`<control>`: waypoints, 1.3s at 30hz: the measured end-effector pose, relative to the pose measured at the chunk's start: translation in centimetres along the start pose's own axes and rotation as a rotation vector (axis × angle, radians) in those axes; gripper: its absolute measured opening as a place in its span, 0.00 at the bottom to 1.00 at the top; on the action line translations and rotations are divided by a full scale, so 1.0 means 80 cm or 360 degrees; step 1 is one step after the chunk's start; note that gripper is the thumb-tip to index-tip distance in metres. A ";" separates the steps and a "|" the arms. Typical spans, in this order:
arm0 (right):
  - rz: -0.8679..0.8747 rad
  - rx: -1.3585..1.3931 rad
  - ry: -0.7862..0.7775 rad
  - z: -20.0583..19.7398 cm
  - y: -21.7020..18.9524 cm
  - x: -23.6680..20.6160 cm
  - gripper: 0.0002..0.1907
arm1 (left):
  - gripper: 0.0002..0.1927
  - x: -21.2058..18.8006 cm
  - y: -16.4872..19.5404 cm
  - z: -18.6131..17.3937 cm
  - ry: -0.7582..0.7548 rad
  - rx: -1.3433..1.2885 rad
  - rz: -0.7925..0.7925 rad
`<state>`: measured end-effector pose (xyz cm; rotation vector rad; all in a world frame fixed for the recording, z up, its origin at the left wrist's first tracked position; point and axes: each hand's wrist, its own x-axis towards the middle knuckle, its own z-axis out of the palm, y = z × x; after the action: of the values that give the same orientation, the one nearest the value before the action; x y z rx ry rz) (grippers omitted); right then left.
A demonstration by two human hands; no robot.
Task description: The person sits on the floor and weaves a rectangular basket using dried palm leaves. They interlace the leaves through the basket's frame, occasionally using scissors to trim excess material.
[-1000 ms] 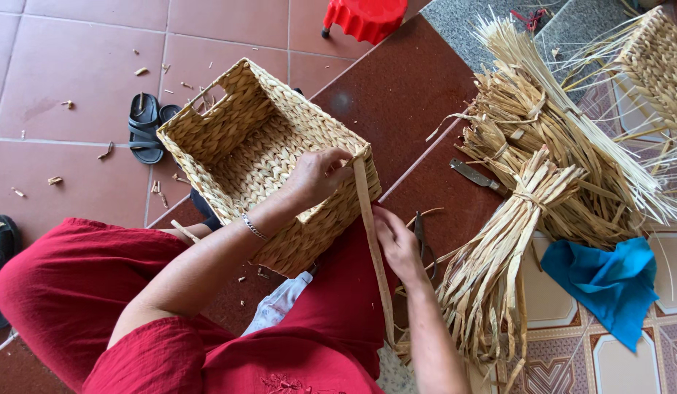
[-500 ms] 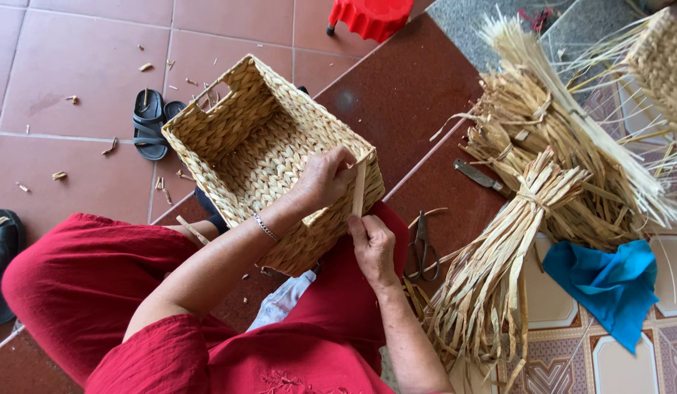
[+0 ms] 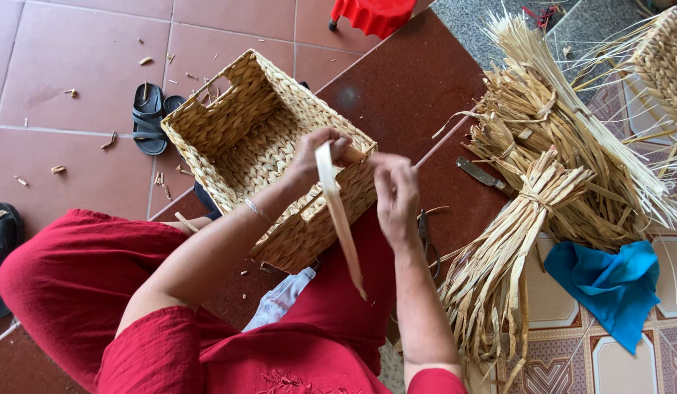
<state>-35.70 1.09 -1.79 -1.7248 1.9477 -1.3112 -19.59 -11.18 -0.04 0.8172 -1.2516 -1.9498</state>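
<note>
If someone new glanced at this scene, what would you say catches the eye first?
Most striking is the woven basket tilted on the person's lap at centre, with the left hand and right hand at its near rim, working a flat straw strip. Right of them, bundles of dried straw lie on the floor beside a blue cloth.

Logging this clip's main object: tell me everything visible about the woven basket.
The woven basket is rectangular, open-topped, plaited from pale tan dried fibre, with a cut-out handle slot in its far end wall. It sits tilted on the person's red-clothed lap, its opening facing up towards the camera, and it looks empty. The left hand grips its near rim corner, where a loose flat strip hangs down. The right hand is at the same corner.
</note>
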 end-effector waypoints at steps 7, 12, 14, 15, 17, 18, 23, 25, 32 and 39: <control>0.0387 0.0414 -0.0246 0.014 0.017 0.038 0.37 | 0.14 0.009 0.015 -0.041 0.0176 -0.0601 -0.0573; 0.0592 0.0571 -0.0290 0.014 0.014 0.035 0.40 | 0.09 0.019 0.036 -0.119 0.0373 -0.0272 -0.0211; 0.0564 0.0651 -0.0294 0.013 0.014 0.032 0.42 | 0.10 0.021 0.037 -0.149 0.0412 -0.0312 -0.0073; 0.0552 0.0688 -0.0295 0.014 0.013 0.031 0.44 | 0.10 0.022 0.038 -0.162 0.0422 -0.0354 -0.0017; 0.0547 0.0652 -0.0277 0.015 0.011 0.029 0.44 | 0.08 0.026 0.042 -0.181 0.0536 -0.0470 0.0063; 0.0541 0.0635 -0.0269 0.016 0.010 0.029 0.44 | 0.07 0.029 0.048 -0.188 0.0641 -0.0541 0.0093; 0.0701 0.0812 -0.0184 0.027 0.006 0.032 0.41 | 0.22 0.029 0.073 -0.213 0.0984 -0.0173 0.0414; 0.0730 0.0882 -0.0143 0.031 0.005 0.035 0.40 | 0.44 0.024 0.081 -0.220 0.0984 0.0072 0.0569; 0.0738 0.0968 -0.0121 0.033 0.004 0.034 0.38 | 0.22 0.010 0.086 -0.264 0.0544 0.1671 0.0760; 0.0679 0.1008 -0.0123 0.036 0.009 0.030 0.42 | 0.11 -0.006 0.077 -0.278 0.1170 0.2623 0.0434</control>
<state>-34.91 -2.40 -3.02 -0.9812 1.5038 -1.4482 -0.48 -24.04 -1.93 1.6928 -2.0920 0.0691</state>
